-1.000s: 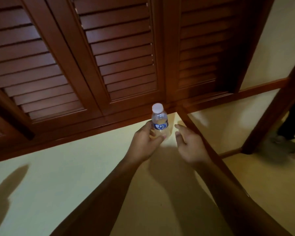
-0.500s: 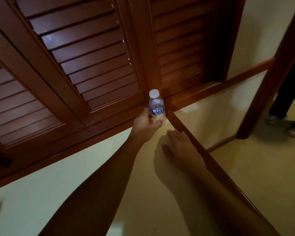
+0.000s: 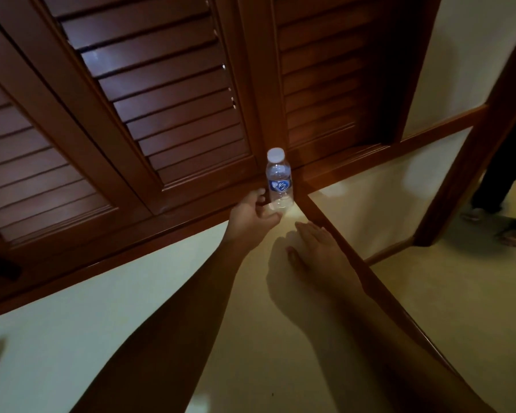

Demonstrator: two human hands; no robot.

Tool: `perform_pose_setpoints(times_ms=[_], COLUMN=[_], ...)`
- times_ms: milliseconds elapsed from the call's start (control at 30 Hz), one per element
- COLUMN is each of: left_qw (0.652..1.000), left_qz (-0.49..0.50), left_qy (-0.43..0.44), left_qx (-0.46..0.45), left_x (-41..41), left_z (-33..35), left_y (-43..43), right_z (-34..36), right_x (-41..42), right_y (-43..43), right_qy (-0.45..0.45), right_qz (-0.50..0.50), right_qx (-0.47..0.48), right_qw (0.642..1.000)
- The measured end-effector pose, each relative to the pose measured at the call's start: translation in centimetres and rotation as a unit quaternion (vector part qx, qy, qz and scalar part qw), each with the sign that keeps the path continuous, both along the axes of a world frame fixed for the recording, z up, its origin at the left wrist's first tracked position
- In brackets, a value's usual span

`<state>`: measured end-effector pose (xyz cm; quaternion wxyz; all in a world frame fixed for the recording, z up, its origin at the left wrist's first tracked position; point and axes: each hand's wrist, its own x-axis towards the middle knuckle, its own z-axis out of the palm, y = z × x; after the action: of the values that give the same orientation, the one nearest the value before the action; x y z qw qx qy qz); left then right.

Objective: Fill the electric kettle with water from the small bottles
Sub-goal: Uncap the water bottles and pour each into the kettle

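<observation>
while bottle (image 3: pixel 278 181) stands upright, left grip (image 3: pixel 252 214) touches base.

Dim, warm cast; hard shadow beside right hand (image 3: pixel 319 251), glare on shutter slats (image 3: pixel 161 93) upper left, wide-angle edge bowing.

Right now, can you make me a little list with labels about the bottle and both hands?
bottle: small water bottle, upright, white cap on
place: far corner of pale counter, by louvered wooden doors
left hand: fingers at the bottle's base, grip unclear
right hand: open, flat on counter, apart from bottle
kettle: not in view
</observation>
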<state>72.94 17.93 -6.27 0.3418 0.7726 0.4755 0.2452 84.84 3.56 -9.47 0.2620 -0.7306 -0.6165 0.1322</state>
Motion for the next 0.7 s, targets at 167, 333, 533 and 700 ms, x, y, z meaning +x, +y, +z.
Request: perform_pose_setpoints(times_ms=[167, 333, 533, 700], left_qw=[0.999, 0.992, 0.969, 0.927], left_qz=[0.01, 0.072, 0.219, 0.355], left_qy=[-0.03, 0.004, -0.002, 0.021], left_qx=[0.027, 0.102, 0.113, 0.12], left_x=[-7.6, -18.3, -32.1, -41.4], left_z=[0.4, 0.4, -0.3, 0.0], left_y=[-6.5, -13.9, -22.6, -30.7], right_z=[1.2, 2.4, 2.5, 2.9], right_x=[-2.9, -11.4, -24.4, -34.8], right_y=[-1.2, -2.7, -6.3, -9.2], right_qy=[-0.015, 0.041, 0.04, 0.075], right_qz=[0.052, 0.132, 0.332, 0.448], right_qx=[0.042, 0.05, 0.051, 0.043], right_qw=[0.998, 0.989, 0.941, 0.89])
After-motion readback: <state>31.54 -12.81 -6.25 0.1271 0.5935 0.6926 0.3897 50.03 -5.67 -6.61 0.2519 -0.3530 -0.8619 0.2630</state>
